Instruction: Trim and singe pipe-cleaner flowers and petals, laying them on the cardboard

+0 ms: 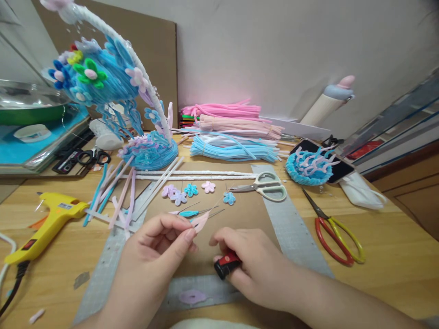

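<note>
My left hand point(161, 251) pinches a pale pink pipe cleaner petal point(201, 222) between thumb and forefinger, its thin wire end pointing up and right. In my right hand point(252, 260) is a small black-and-red object point(227, 265), gripped in the curled fingers; its kind is not clear. The two hands are apart, above a brown board point(247, 219) edged with grey tape. Beyond them on the board lie pipe cleaner flowers in lilac point(179, 197), teal point(190, 189), pink point(208, 186) and blue point(229, 198). A blue wired petal point(188, 213) rests just past my left fingertips.
A yellow glue gun point(51, 224) lies at left, below a tall blue flowered ornament point(103, 77). Grey-handled scissors point(270, 186) and red-and-yellow scissors point(334, 233) are at right. Pipe cleaner bundles point(235, 148) are stacked at the back, near a blue coral-like piece point(308, 169).
</note>
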A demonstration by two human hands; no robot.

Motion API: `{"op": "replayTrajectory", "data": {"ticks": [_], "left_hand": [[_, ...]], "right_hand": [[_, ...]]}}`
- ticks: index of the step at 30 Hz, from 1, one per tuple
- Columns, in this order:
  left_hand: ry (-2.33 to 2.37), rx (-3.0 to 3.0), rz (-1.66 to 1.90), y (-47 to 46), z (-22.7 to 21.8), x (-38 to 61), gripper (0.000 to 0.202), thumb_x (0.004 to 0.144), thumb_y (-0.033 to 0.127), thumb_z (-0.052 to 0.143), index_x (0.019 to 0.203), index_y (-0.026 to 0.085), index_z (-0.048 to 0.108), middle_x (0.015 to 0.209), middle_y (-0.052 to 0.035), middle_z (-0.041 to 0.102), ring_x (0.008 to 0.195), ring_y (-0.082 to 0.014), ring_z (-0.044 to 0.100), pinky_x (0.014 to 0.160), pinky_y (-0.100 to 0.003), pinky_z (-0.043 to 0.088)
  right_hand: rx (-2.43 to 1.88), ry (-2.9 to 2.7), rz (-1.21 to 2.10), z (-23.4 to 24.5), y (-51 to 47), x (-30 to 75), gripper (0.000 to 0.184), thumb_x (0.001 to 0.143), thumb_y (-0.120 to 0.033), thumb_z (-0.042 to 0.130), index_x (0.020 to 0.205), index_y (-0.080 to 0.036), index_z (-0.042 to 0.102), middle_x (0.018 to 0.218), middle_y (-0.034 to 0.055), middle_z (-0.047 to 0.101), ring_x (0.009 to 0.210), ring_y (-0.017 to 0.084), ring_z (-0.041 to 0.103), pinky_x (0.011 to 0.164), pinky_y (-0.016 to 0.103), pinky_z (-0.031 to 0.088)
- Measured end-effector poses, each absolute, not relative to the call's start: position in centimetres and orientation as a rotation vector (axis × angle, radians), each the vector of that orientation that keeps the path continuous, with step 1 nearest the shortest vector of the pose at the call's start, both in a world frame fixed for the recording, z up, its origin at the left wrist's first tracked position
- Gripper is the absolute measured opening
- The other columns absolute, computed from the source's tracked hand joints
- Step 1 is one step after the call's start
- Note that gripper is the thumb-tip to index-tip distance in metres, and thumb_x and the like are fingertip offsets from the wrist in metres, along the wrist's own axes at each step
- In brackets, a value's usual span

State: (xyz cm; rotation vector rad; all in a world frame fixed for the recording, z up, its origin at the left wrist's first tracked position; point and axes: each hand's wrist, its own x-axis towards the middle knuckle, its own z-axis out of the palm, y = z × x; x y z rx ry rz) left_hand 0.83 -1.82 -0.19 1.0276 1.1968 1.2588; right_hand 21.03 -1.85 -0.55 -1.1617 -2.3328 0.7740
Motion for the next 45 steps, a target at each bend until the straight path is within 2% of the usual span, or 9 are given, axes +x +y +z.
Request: {"op": "replayTrajectory", "data": {"ticks": [2, 5, 9, 13, 16, 18, 30, 39, 45], "left_hand": [[1.174, 1.042, 1.287, -2.1, 0.1, 1.2, 0.009, 0.074, 0.020, 0.079, 0.072, 0.023, 0.072, 0.071, 0.0037, 0.070, 0.058, -0.0092, 0.065, 0.058, -0.018, 0.054], [1.176, 0.967, 1.262, -2.5, 0.9, 1.9, 0.013, 0.068, 0.018, 0.083, 0.070, 0.024, 0.072, 0.070, 0.0052, 0.068, 0.059, -0.0077, 0.064, 0.059, -0.016, 0.052], [1.113, 0.714, 1.093, -2.4, 1.8, 2.3, 0.023, 0.061, 0.024, 0.090, 0.070, 0.021, 0.070, 0.068, 0.0057, 0.068, 0.054, -0.0061, 0.062, 0.056, -0.017, 0.050], [0.956, 0.486, 0.914, -2.0, 2.3, 1.9, 0.028, 0.062, 0.029, 0.092, 0.074, 0.018, 0.069, 0.061, 0.0042, 0.065, 0.052, -0.0056, 0.056, 0.054, -0.017, 0.049], [0.867, 0.395, 0.836, -1.8, 2.2, 1.7, 0.026, 0.065, 0.026, 0.091, 0.074, 0.016, 0.069, 0.062, 0.0034, 0.064, 0.051, -0.0047, 0.054, 0.050, -0.016, 0.048], [0.841, 0.377, 0.813, -1.8, 1.8, 1.5, 0.022, 0.068, 0.024, 0.089, 0.074, 0.016, 0.070, 0.063, 0.0028, 0.064, 0.051, -0.0045, 0.054, 0.050, -0.015, 0.048], [0.827, 0.378, 0.823, -1.4, 0.5, 1.5, 0.018, 0.072, 0.022, 0.086, 0.073, 0.015, 0.069, 0.065, 0.0001, 0.069, 0.052, -0.0054, 0.056, 0.050, -0.015, 0.051], [0.856, 0.365, 0.825, -1.4, 0.6, 1.6, 0.018, 0.071, 0.021, 0.087, 0.075, 0.016, 0.070, 0.065, 0.0009, 0.070, 0.052, -0.0057, 0.057, 0.049, -0.014, 0.050], [0.870, 0.369, 0.836, -1.5, 1.2, 1.7, 0.021, 0.067, 0.023, 0.089, 0.073, 0.016, 0.070, 0.063, 0.0011, 0.069, 0.052, -0.0056, 0.057, 0.051, -0.015, 0.051]], "right_hand": [[-1.189, -2.198, 0.916, -0.4, -1.8, 21.1, 0.015, 0.083, -0.028, 0.065, 0.091, -0.022, 0.054, 0.073, -0.0046, 0.060, 0.063, 0.012, 0.053, 0.057, 0.024, 0.037], [-1.184, -1.910, 1.113, -0.8, -1.5, 21.2, 0.031, 0.089, -0.049, 0.058, 0.077, -0.022, 0.048, 0.067, -0.0054, 0.047, 0.059, 0.011, 0.042, 0.052, 0.024, 0.033], [-1.188, -1.773, 1.099, -1.3, -0.8, 21.2, 0.038, 0.095, -0.055, 0.045, 0.075, -0.022, 0.045, 0.069, -0.0039, 0.043, 0.061, 0.012, 0.041, 0.054, 0.025, 0.037], [-1.195, -1.718, 1.072, -1.2, -0.7, 20.9, 0.028, 0.090, -0.042, 0.053, 0.072, -0.023, 0.045, 0.066, -0.0048, 0.041, 0.059, 0.011, 0.040, 0.052, 0.024, 0.036], [-1.206, -1.701, 1.023, -1.2, -0.7, 20.7, 0.019, 0.081, -0.027, 0.058, 0.069, -0.023, 0.045, 0.064, -0.0060, 0.039, 0.057, 0.010, 0.039, 0.051, 0.023, 0.034], [-1.196, -1.697, 0.988, -1.2, -0.7, 20.6, 0.016, 0.078, -0.023, 0.057, 0.068, -0.023, 0.045, 0.063, -0.0059, 0.040, 0.057, 0.010, 0.040, 0.051, 0.023, 0.034], [-1.123, -1.741, 0.911, -1.3, -0.7, 20.7, 0.007, 0.081, -0.022, 0.052, 0.075, -0.022, 0.050, 0.067, -0.0042, 0.047, 0.059, 0.011, 0.044, 0.055, 0.024, 0.038], [-1.138, -1.777, 0.961, -1.7, -0.9, 20.6, 0.010, 0.081, -0.019, 0.054, 0.073, -0.022, 0.049, 0.066, -0.0051, 0.045, 0.059, 0.011, 0.042, 0.054, 0.023, 0.037], [-1.183, -1.744, 1.004, -1.6, -0.8, 20.6, 0.017, 0.082, -0.024, 0.057, 0.069, -0.022, 0.047, 0.064, -0.0054, 0.044, 0.059, 0.010, 0.042, 0.054, 0.023, 0.037]]}}
